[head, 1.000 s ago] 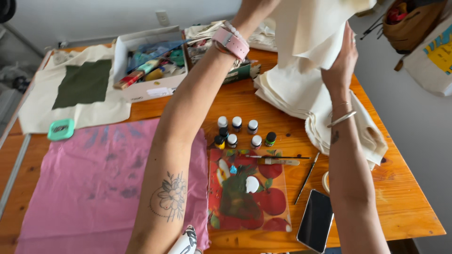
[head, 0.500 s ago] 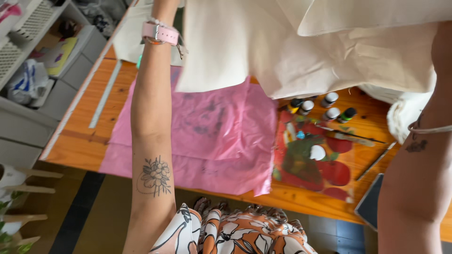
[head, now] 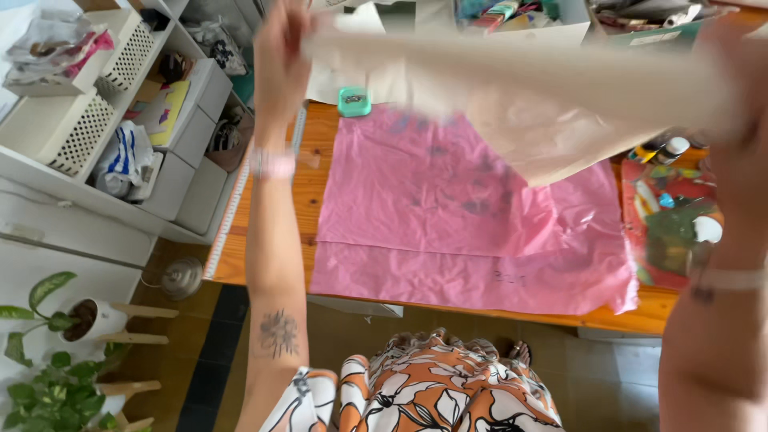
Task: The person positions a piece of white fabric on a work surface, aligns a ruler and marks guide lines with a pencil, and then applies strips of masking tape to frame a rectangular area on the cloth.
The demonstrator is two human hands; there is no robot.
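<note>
Cream cloth (head: 544,104) hung stretched in the air between both hands, blurred, above the wooden table (head: 264,256). The left hand (head: 280,60) was raised at the far left, its grip pinched shut on the cloth's left corner, with a pale pink band on the wrist below it. The right hand (head: 740,80) was up at the right edge of the view and heavily blurred; it held the cloth's other end, though how its fingers closed could not be made out. The cloth sagged to a point between the two hands, over the far right part of a pink sheet (head: 448,224) spread flat on the table. A small green box (head: 354,101) lay just beyond the pink sheet's far left corner. To the right of the sheet lay a paint-smeared palette (head: 672,232), with small paint bottles (head: 664,150) just beyond it. White shelves (head: 96,136) stood left of the table, and a potted plant (head: 56,320) stood on the floor near them.
</note>
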